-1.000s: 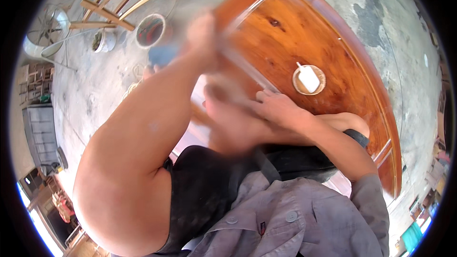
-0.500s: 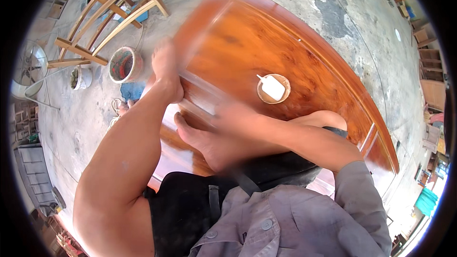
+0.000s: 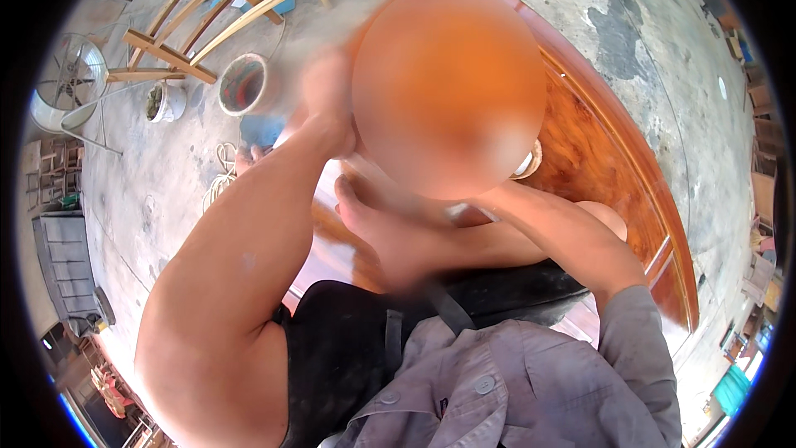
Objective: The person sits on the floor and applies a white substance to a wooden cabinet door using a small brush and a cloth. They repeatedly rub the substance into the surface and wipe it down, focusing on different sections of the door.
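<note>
Bucket [image 3: 243,83] on floor [image 3: 149,191] left of door panel [image 3: 618,166]; fan [image 3: 65,83] farther left; small dish [image 3: 528,164] on panel.

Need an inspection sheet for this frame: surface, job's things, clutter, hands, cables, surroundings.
Surface: glossy red-brown wooden panel lying on a concrete floor.
Job's things: the panel; a small round dish holding something white rests on it, half hidden by an orange blur.
Clutter: open paint bucket, small pot, blue object on the floor.
Hands: left hand blurred at the panel's near-left edge; right hand blurred, low over the panel; grip cannot be told for either.
Cables: pale coiled cord on the floor.
Surroundings: wooden frame, standing fan, dark bin.
</note>
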A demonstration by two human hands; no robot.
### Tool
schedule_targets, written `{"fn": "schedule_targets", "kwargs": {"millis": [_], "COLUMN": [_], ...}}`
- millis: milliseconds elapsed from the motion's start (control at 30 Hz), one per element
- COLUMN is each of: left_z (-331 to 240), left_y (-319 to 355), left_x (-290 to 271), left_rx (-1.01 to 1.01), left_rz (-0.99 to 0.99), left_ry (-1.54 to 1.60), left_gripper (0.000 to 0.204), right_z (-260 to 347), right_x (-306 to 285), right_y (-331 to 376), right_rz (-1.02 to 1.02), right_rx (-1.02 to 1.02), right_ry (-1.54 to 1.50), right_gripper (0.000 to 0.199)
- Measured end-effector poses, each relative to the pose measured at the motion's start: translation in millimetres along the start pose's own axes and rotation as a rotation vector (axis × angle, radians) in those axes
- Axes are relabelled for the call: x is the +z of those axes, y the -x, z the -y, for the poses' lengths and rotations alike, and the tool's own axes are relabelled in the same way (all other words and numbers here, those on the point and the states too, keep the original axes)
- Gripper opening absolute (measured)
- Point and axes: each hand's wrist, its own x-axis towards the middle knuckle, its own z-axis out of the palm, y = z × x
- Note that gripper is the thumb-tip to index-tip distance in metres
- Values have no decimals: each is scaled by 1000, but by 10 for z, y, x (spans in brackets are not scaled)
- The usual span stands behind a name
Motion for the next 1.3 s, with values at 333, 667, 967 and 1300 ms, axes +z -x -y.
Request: {"fn": "schedule_targets", "kwargs": {"millis": [333,667,967,1300], "left_z": [12,-34,18,120], "left_y": [367,376,298,130], "left_x": [-444,-470,-317,-32], "left_rx": [82,63,60,33], "left_rz": [-82,-21,-19,11], "left_ry": [-74,-67,-100,-90], "left_gripper": [99,98,95,81], "right_z": [-180,-29,-123,-364], "right_x": [-414,262,438,524], "right_y": [524,951,1140,1045], "right_rz": [-274,-615,-530,-581], "right_rx": [-18,18,205,99], "right_ry": [-532,-475,148,103], "right_gripper": [20,25,64,63]}}
